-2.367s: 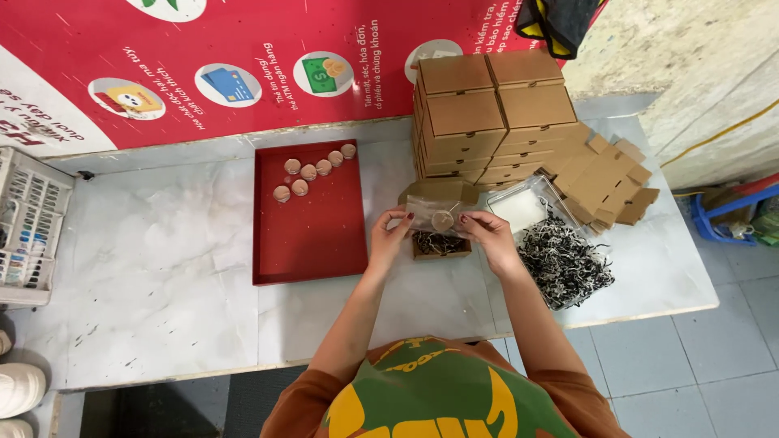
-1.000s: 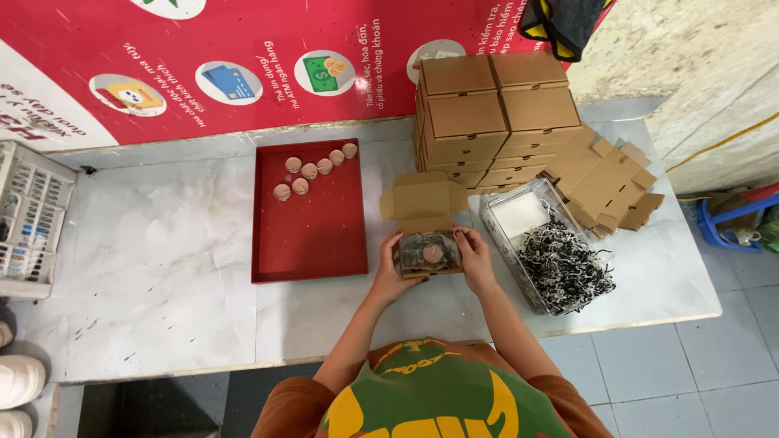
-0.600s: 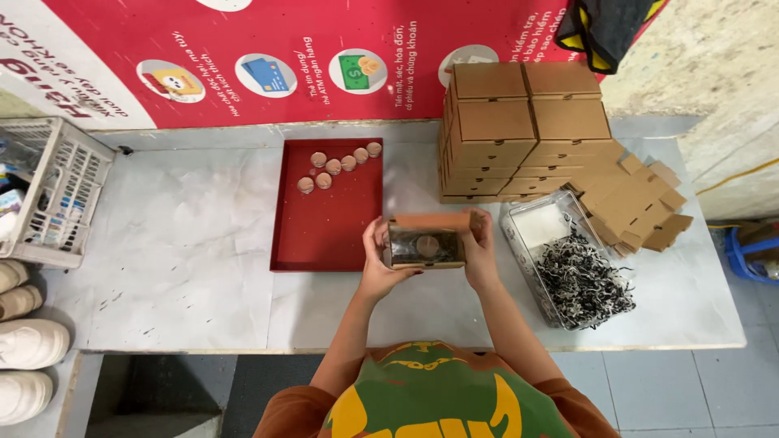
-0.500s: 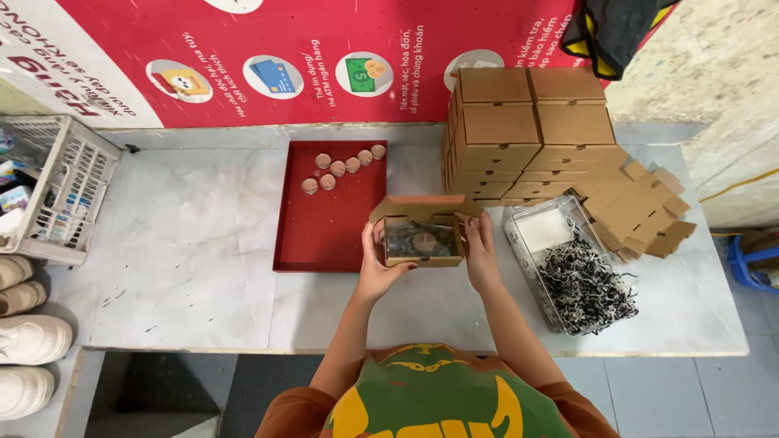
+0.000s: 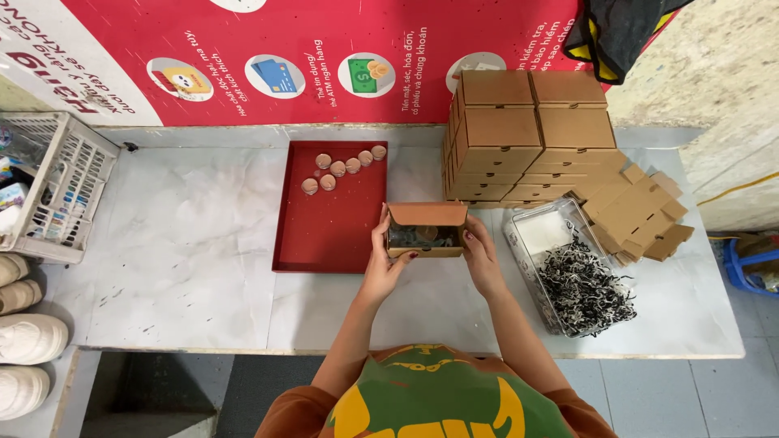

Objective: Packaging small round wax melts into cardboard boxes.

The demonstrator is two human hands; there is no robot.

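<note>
Shirt: my rust-orange tee, green front panel, yellow graphic.
Sleeves: short, forearms bare.
Nails: dark red polish.

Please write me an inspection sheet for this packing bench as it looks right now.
Surface: pale marble-look table, scuffed.
Job's things: small cardboard box, lid partly folded over, dark shredded filler inside.
Hands: left hand and right hand grip the box's sides.
Clutter: red tray with seven round discs; stacked closed boxes; flat box blanks; clear tub of shredded paper.
Cables: nothing seen.
Surroundings: red poster, white basket, pale shoes.
</note>
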